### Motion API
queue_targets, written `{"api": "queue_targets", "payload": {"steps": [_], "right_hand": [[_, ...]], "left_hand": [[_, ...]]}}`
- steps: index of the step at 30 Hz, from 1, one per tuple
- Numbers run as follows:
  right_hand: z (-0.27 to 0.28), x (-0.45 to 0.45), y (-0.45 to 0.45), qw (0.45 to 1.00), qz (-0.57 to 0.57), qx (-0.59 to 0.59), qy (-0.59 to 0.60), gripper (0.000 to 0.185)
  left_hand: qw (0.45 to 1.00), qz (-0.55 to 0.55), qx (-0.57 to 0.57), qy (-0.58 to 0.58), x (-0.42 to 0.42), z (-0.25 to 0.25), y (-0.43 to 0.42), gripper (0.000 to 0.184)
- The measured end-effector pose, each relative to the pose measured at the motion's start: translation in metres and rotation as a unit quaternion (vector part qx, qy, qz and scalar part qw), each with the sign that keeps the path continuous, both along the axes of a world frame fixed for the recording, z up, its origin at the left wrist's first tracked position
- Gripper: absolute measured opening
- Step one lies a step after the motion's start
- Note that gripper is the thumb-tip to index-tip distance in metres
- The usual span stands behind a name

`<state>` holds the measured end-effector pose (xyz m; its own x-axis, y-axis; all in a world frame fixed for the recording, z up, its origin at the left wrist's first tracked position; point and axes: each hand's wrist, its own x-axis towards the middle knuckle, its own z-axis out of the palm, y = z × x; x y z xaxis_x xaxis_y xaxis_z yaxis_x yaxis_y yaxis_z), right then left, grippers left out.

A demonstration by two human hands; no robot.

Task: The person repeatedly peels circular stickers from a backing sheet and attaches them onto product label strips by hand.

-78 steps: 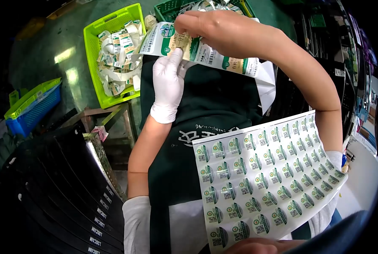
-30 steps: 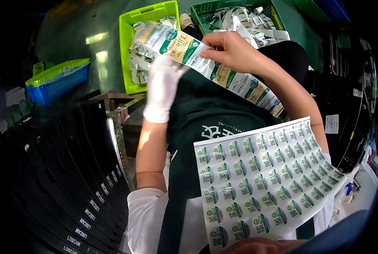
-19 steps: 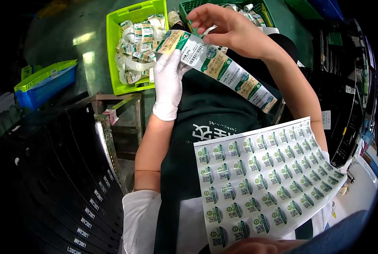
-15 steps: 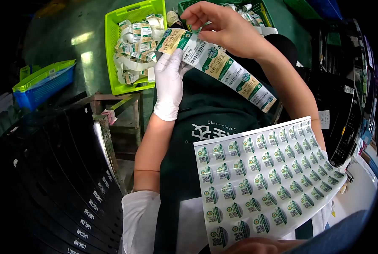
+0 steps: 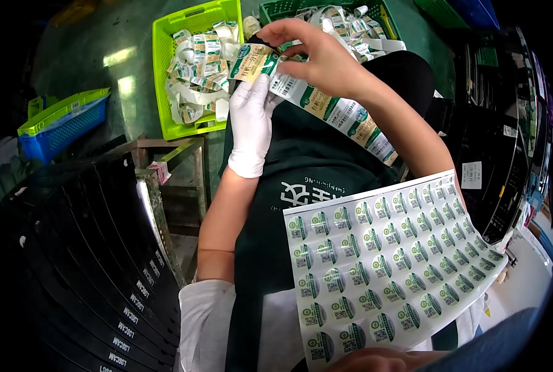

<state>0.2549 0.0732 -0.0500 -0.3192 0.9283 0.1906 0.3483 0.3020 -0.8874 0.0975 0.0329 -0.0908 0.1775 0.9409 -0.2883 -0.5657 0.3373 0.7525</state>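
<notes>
A long strip of printed labels [image 5: 318, 103] slants down to the right across the dark apron. My left hand [image 5: 250, 121], in a white glove, pinches the strip's lower edge near its left end. My right hand [image 5: 314, 56], bare, hovers at the strip's upper side with bent fingers spread apart; its thumb is over the strip, and whether it touches is unclear. A white sheet with rows of round green stickers [image 5: 382, 260] lies over the lower right, in front of my right forearm.
A lime green crate [image 5: 162, 102] of label strips stands beyond my left hand, a dark green crate [image 5: 395, 18] of strips beyond my right. Blue and green baskets [image 5: 66, 124] are far left. Black crates [image 5: 84, 248] line the left, beside a metal frame [image 5: 183, 186]. Black racks [image 5: 499, 142] stand right.
Since the earliest frame, the strip has swung to a steeper slant and more of it shows. Over the last half second my right hand has come down and left, nearer the strip's left end.
</notes>
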Motion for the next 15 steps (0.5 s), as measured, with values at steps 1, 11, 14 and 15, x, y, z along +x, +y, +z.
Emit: {"api": "queue_targets", "payload": {"steps": [1,11,14,15], "right_hand": [[-0.002,0.0,-0.001,1.0,-0.017,0.017,-0.02,0.047],[-0.002,0.011,-0.008,0.994,-0.021,-0.106,0.027,0.034],[-0.006,0.008,-0.005,0.984,-0.03,-0.117,0.131,0.031],[-0.003,0.006,-0.004,0.979,-0.046,-0.124,0.158,0.029]], "left_hand": [[1.0,0.005,0.003,0.0,0.0,0.001,0.0,0.025],[1.0,-0.009,0.021,-0.009,-0.005,-0.001,-0.003,0.031],[0.994,-0.025,0.002,-0.109,-0.005,0.011,-0.002,0.047],[0.969,-0.032,-0.033,-0.243,-0.007,0.012,-0.001,0.05]]}}
